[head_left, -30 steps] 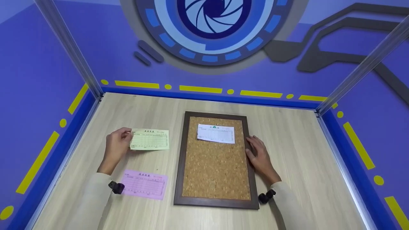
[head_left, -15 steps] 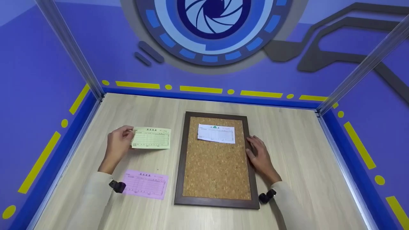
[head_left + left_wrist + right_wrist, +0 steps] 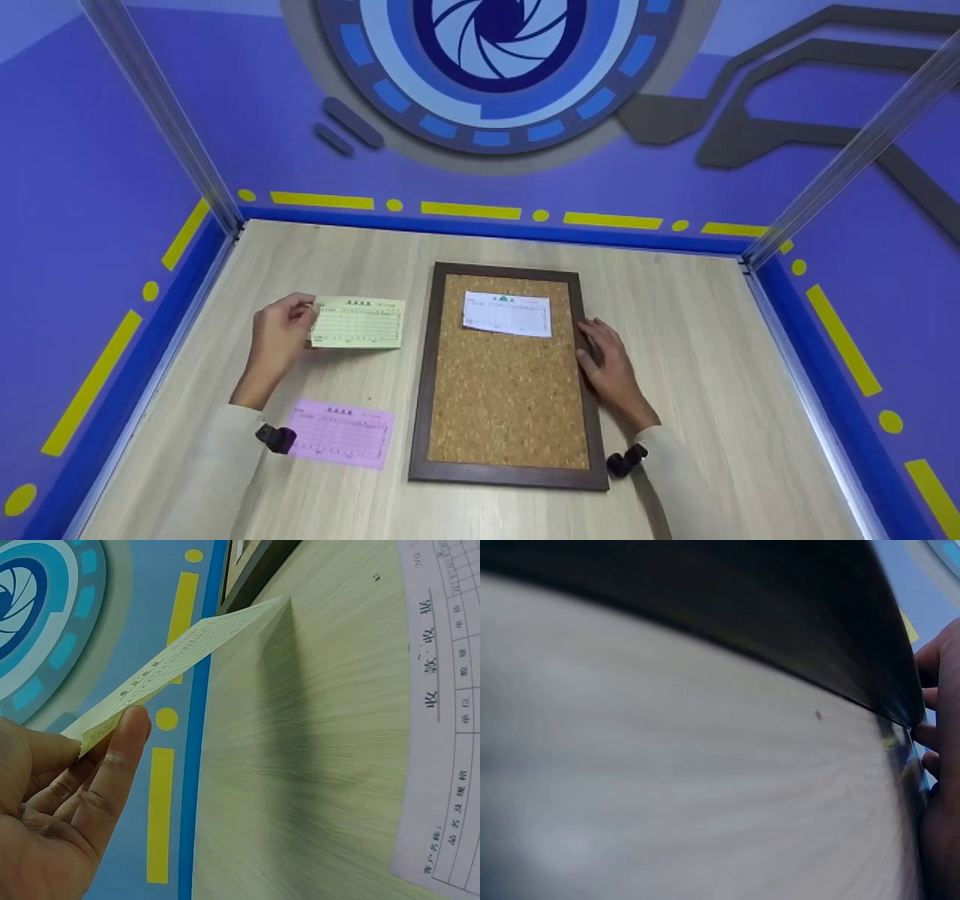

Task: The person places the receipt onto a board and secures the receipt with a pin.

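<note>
The step in hand appears to be positioning the thin green slip [image 3: 358, 322], which the left hand [image 3: 279, 330] pinches by its left edge, raised above the tabletop [image 3: 690, 337] at centre-left of the frame. The right hand [image 3: 611, 367], fingers loosely bent, rests against the right side of the smooth, dark frame [image 3: 428, 375] around the speckled, rectangular corkboard [image 3: 510, 405] at centre; the next move likely calls for supporting the flexible sheet and steadying the board. A white slip [image 3: 506, 319] lies on the cork's upper part, and a flat pink slip [image 3: 345, 435] on the wood-grain surface at lower left.
</note>
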A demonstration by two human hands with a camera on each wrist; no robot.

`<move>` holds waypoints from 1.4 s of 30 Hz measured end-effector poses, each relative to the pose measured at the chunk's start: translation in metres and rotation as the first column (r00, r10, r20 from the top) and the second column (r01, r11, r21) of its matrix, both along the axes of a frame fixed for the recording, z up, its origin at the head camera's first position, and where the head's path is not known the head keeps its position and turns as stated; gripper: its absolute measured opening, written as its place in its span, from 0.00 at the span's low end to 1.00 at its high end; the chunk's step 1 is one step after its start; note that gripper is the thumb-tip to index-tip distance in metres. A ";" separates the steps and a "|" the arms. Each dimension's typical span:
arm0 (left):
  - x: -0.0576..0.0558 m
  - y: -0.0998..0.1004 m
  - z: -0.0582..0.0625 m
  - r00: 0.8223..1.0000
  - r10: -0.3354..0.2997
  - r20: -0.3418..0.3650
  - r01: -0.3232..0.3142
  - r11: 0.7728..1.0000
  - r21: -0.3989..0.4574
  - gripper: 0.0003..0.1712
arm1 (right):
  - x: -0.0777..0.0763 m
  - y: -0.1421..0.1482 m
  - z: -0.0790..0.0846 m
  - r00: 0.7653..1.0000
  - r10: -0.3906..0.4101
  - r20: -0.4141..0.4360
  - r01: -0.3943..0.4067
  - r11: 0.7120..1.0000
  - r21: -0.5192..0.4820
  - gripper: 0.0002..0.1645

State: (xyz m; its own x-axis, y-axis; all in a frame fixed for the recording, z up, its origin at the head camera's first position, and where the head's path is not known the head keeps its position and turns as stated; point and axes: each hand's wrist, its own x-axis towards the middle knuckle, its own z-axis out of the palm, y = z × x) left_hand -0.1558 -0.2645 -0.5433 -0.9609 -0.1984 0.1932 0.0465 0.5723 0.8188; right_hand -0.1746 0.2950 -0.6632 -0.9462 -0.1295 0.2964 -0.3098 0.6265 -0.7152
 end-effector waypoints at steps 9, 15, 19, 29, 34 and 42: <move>0.002 0.000 0.006 1.000 -0.013 -0.013 0.014 0.999 0.038 0.13 | 0.000 0.000 0.001 1.000 0.001 0.009 -0.001 1.000 0.023 0.29; 0.004 0.002 0.009 1.000 -0.007 -0.013 0.008 1.000 0.030 0.13 | 0.000 0.000 0.002 1.000 -0.002 0.022 0.002 0.999 0.039 0.29; 0.006 0.004 0.012 1.000 -0.016 -0.008 0.016 0.998 0.055 0.13 | 0.001 -0.001 0.003 0.999 -0.008 0.040 0.006 0.999 0.040 0.30; 0.009 0.009 0.017 0.999 -0.035 -0.018 0.037 0.995 0.098 0.13 | 0.003 -0.002 0.004 0.998 -0.017 0.061 0.015 0.999 0.041 0.30; 0.010 0.011 0.018 0.999 -0.050 -0.022 0.052 0.993 0.110 0.14 | 0.004 -0.002 0.003 0.998 -0.017 0.063 0.015 0.999 0.040 0.30; 0.010 0.013 0.019 0.998 -0.059 -0.037 0.062 0.993 0.102 0.12 | 0.002 0.000 0.002 1.000 0.008 0.022 -0.008 1.000 0.026 0.30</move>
